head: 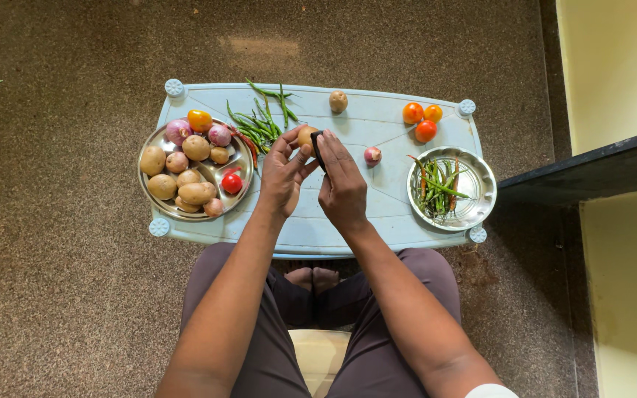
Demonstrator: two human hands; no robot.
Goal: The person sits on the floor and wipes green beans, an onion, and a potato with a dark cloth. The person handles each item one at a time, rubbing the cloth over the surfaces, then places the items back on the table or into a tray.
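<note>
My left hand [283,173] hangs over the middle of the pale blue plastic worktop [377,214], its fingertips pinching a small round tan potato [306,135]. My right hand [340,180] is just beside it, its fingers curled around a dark, flat tool [318,147] whose upper end rests against the potato; I cannot tell what kind of tool it is. Both hands are raised close together, nearly touching, above the worktop's centre.

At the worktop's left edge sits a round steel plate [158,208] heaped with tan potatoes [197,193], pinkish-red onions [178,131], a red tomato [231,183] and a yellow-orange tomato [200,119]. Just beside that plate, toward the far edge, lies a loose bunch of long green chillies [263,116], with a red chilli among them near the plate's rim. Another small brown potato [338,101] rests alone at the far edge, well apart from my hands. A small pinkish onion [372,155] lies on the bare surface just to the right of my right hand. Three orange-red tomatoes [422,120] cluster near the far right corner. At the right edge stands a round steel bowl [481,191] holding green and red chillies [437,188]. The worktop stands on a brown speckled floor [60,280], and my knees reach under its near edge.
</note>
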